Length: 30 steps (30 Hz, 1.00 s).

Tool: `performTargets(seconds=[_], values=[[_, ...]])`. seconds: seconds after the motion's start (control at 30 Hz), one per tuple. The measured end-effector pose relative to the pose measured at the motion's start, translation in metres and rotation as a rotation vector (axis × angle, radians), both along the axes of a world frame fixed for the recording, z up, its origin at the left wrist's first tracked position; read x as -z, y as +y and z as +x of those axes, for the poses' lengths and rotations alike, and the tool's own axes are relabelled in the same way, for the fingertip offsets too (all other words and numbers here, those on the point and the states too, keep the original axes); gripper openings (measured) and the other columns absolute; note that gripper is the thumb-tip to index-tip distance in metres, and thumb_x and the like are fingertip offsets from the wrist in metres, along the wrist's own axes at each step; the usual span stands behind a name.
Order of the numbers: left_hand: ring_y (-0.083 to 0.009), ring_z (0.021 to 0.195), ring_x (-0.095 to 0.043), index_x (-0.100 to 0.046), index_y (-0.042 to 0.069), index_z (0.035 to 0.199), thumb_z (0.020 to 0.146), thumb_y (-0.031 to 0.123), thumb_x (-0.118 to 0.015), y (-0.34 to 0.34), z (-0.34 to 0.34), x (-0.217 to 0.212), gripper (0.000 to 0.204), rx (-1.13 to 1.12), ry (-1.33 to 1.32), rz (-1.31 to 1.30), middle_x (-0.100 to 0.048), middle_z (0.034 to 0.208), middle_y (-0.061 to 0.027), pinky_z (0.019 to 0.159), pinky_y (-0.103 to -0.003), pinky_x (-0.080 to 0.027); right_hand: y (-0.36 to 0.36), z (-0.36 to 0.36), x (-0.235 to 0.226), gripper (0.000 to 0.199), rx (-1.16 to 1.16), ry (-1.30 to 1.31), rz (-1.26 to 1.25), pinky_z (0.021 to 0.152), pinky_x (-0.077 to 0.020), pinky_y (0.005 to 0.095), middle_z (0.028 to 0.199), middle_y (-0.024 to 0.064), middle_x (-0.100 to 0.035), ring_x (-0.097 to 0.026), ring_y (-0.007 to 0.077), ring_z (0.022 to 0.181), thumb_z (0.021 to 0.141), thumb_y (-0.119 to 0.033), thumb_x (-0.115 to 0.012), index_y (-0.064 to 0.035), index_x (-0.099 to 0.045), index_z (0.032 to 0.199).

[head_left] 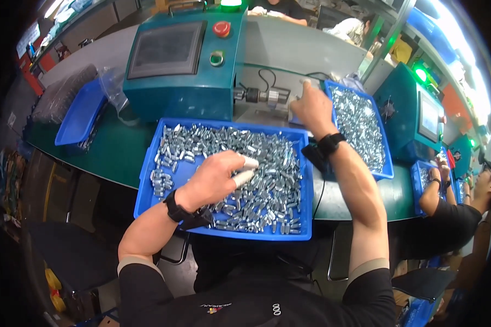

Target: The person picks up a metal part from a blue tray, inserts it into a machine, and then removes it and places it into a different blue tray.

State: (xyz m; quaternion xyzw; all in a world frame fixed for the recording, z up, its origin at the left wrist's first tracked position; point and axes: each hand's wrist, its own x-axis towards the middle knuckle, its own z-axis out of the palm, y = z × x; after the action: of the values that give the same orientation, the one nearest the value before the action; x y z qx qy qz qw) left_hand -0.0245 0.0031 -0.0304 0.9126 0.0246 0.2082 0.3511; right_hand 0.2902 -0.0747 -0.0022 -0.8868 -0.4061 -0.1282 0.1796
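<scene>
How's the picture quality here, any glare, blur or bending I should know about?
Head view: strong fisheye bending, the blue tray edges curve and the corners go black. Glare blows out the top right, and the green lamp blooms. The left hand over the metal parts is slightly soft; the right hand looks sharper.

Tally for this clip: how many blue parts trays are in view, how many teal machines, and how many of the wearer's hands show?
Blue trays: 4 – front tray, right tray, left tray, co-worker's tray
Teal machines: 2 – centre machine, right machine
Wearer's hands: 2 – left hand, right hand
Total: 8
</scene>
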Motion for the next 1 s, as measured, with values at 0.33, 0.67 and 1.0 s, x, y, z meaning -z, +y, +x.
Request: performTargets(seconds=[0.33, 0.67, 1.0], values=[[-0.0313, 0.094, -0.073, -0.080, 0.007, 0.116, 0.096, 0.013, -0.078, 0.016, 0.003, 0.007, 0.021, -0.122, 0.038, -0.084, -0.078, 0.103, -0.0132, 0.083, -0.042, -0.058, -0.114, 0.069, -0.010, 0.071, 0.197, -0.171, 0.082, 0.093, -0.0585, 0.0512, 0.109, 0.0202, -0.079, -0.075, 0.0412, 0.102, 0.093, -0.038, -0.078, -0.0100, -0.057, 0.155], [-0.0318, 0.099, -0.070, -0.079, 0.008, 0.112, 0.094, 0.013, -0.078, 0.025, 0.022, 0.027, 0.018, -0.205, 0.180, 0.179, -0.074, 0.100, -0.0117, 0.086, -0.042, -0.056, -0.106, -0.058, 0.043, 0.059, -0.454, 0.276, 0.471, 0.074, -0.0584, 0.0291, 0.115, 0.0107, -0.079, -0.074, 0.0165, 0.091, 0.097, -0.011, -0.081, -0.0067, -0.061, 0.152], [-0.0354, 0.092, -0.067, -0.070, 0.007, 0.095, 0.090, 0.010, -0.077, 0.015, 0.038, 0.014, 0.009, -0.176, 0.215, 0.372, -0.068, 0.089, -0.0104, 0.082, -0.047, -0.054, -0.103, -0.053, 0.079, 0.053, -0.475, 0.427, 0.722, 0.069, -0.0569, 0.0273, 0.107, 0.0086, -0.080, -0.073, 0.0145, 0.085, 0.098, -0.008, -0.078, -0.0043, -0.063, 0.149]])
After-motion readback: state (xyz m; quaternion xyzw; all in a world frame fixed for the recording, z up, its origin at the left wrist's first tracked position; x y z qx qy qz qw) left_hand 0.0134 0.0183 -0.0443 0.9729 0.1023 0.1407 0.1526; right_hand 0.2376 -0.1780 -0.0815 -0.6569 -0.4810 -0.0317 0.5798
